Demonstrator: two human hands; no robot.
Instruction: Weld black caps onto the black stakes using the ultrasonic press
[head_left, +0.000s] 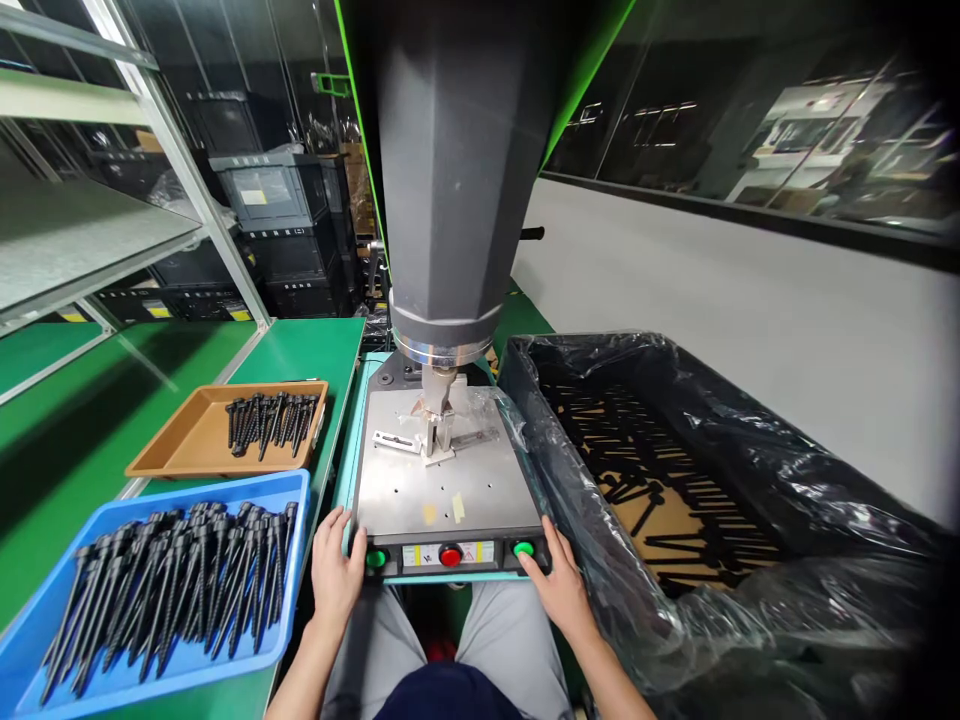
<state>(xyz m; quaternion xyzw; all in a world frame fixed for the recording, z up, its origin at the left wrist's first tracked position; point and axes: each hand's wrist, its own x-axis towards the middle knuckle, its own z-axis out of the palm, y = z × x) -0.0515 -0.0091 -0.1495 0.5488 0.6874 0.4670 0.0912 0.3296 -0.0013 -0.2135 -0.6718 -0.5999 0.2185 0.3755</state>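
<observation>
In front of me stands a benchtop press machine with a grey column (457, 180) and a metal tool head (437, 385) that comes down at a small fixture (439, 440) on the steel plate (420, 505). What sits inside the fixture is too small to make out. My left hand (335, 575) rests at the base's left front corner, its thumb beside the left green button (376, 559). On the other side, my right hand (556, 582) lies at the right corner, thumb at the right green button (523, 548). Both hands hold nothing, with thumb and fingers apart.
Left of me, a blue tray (300, 560) and a brown tray (169, 450) hold many black ribbed rods with thick heads. A plastic-lined bin (555, 500) on the right contains black parts over cardboard. Between the green buttons is a red button (450, 556). A shelf rack (217, 230) stands at left.
</observation>
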